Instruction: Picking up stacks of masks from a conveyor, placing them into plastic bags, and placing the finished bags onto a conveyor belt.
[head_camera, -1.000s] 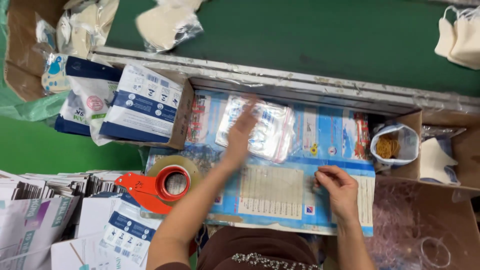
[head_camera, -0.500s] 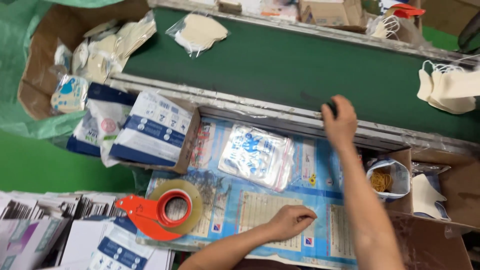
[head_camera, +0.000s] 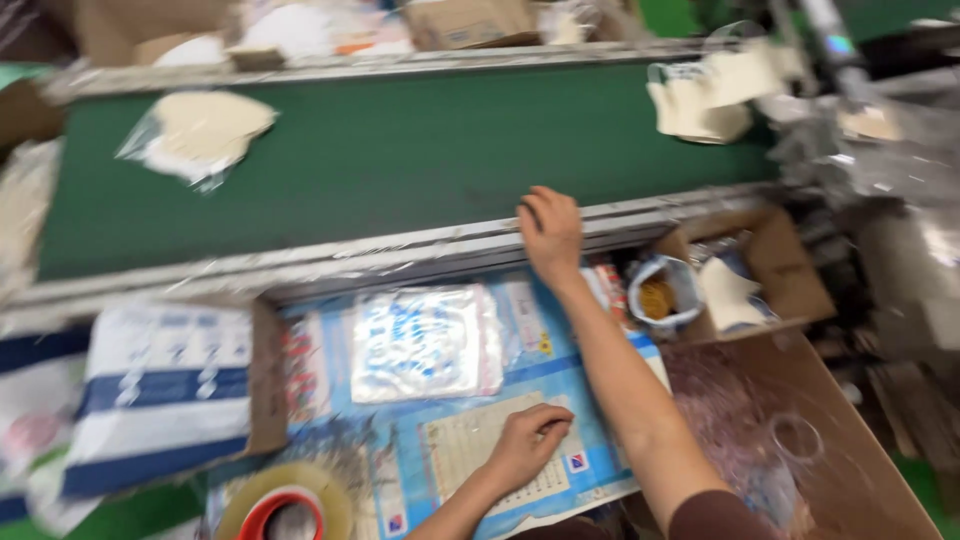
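My right hand is stretched forward and rests on the metal rail at the near edge of the green conveyor belt; it holds nothing. My left hand lies with curled fingers on a blue printed sheet, its fingertips pressing the pale panel of the sheet. A clear plastic bag with blue print lies flat on the sheets, just left of my right forearm. The picture is blurred.
Clear bags of pale items ride the belt at the left and far right. A carton of blue-and-white packets stands left, a tape dispenser at the bottom. A small box with a bag of rubber bands sits right, above a plastic-lined carton.
My left hand came back from the clear bag and settled on the printed sheet. My right hand left the sheet and reached up to the belt's rail. The view swung right.
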